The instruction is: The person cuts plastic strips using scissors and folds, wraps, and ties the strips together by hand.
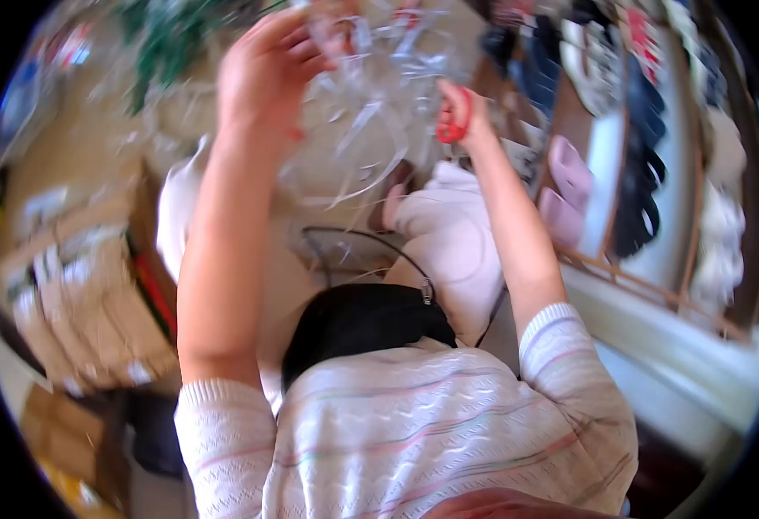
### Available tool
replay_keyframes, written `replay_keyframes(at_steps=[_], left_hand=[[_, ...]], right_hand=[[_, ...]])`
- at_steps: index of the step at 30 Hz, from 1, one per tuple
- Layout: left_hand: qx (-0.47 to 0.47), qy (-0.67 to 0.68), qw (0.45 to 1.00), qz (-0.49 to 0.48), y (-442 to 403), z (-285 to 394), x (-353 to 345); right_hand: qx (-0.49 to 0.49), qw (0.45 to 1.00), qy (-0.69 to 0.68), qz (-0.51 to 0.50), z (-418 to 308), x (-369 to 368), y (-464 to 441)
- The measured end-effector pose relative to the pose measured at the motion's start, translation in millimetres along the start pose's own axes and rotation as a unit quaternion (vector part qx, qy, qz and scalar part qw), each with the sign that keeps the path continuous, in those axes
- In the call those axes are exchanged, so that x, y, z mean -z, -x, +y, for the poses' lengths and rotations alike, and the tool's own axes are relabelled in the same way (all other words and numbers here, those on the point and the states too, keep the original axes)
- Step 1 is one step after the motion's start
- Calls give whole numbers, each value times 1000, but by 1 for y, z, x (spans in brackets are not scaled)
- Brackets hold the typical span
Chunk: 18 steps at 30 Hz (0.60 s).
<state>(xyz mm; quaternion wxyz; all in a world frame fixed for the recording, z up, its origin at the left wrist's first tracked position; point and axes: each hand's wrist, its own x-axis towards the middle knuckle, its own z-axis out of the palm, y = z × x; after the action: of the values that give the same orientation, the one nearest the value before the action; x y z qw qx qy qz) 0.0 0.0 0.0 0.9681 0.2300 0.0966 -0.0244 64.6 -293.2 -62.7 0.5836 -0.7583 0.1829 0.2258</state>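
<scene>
My left hand (263, 73) is raised at the top, its fingers curled toward a blurred tangle of clear plastic strips (371, 121). Motion and the strips hide what, if anything, those fingers hold. To the right, my right hand (475, 117) is closed around the red handles of what look like scissors (454, 125); the blades do not show clearly. Some strips hang between the two hands and in front of the floor. A black bag (366, 324) with a cord lies across my lap.
Shoe shelves (600, 173) line the right side, with pink slippers (563, 195) and black sandals (639, 199) on them. At the left stand taped cardboard boxes (90, 311). Green strands (159, 43) lie on the floor at the upper left.
</scene>
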Motion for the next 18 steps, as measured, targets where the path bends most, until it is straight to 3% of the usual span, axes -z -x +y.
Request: replay_keyframes(at_steps=[1,2,3,6,8,10,13,14,16,18], left_hand=[[21,4,1000,-19,-7,-4,0],[23,-7,1000,10,-1,0,10],[-3,-19,994,-111,-37,-7,-36],[22,9,997,-67,-7,-32,-41],[16,36,998,-47,-2,-34,-47],[10,41,998,-46,2,-28,-46],[-3,21,999,-42,7,-17,-48],[-5,15,999,-44,9,-13,-46],[-16,17,999,-37,13,-9,-46],[-24,18,999,-37,15,-5,-43]], right_hand=[[0,1000,-7,28,-3,2,14],[1,996,85,21,-8,-7,18],[142,977,144,74,-61,43,1],[91,950,282,104,-74,104,33],[53,952,252,166,-104,138,66],[88,927,273,241,-119,189,85],[85,856,374,348,-163,259,120],[95,858,355,360,-174,269,137],[3,758,490,431,-195,292,162],[-29,735,513,443,-189,330,173]])
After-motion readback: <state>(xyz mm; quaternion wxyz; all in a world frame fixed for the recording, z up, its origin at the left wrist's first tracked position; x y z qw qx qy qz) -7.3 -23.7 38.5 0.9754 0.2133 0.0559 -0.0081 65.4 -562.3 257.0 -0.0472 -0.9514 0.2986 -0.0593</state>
